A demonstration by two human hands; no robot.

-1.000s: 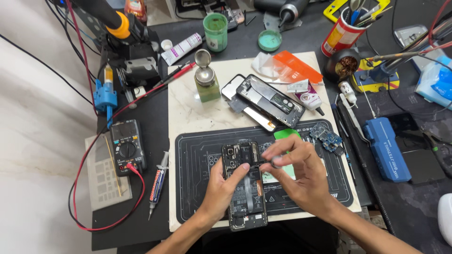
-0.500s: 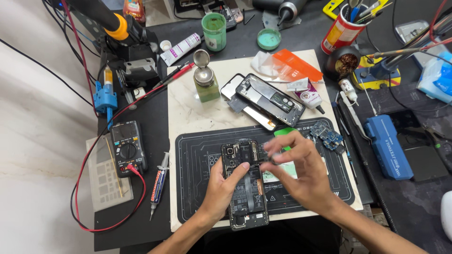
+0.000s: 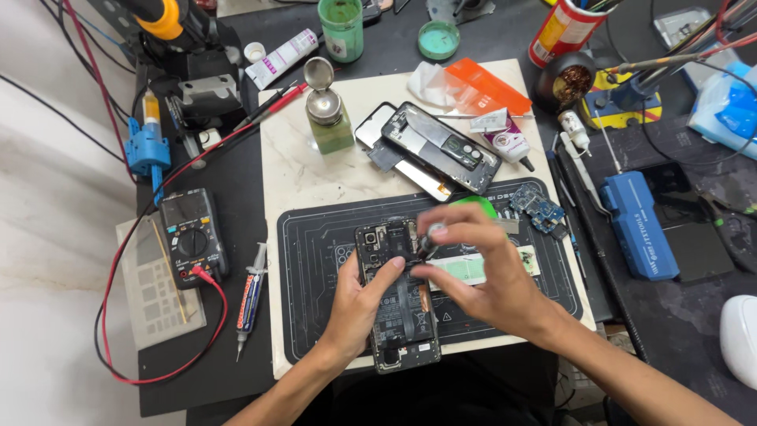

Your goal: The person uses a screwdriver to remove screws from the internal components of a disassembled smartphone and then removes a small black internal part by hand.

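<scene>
One opened phone (image 3: 394, 296) lies under both hands. The left hand (image 3: 359, 308) presses its edge, fingers spread flat; the right hand (image 3: 481, 272) pinches one screwdriver (image 3: 430, 237) upright above it.

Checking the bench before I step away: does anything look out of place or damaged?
Nothing spilled. The second opened phone lies askew, overhanging the marble slab and work mat edge.
</scene>
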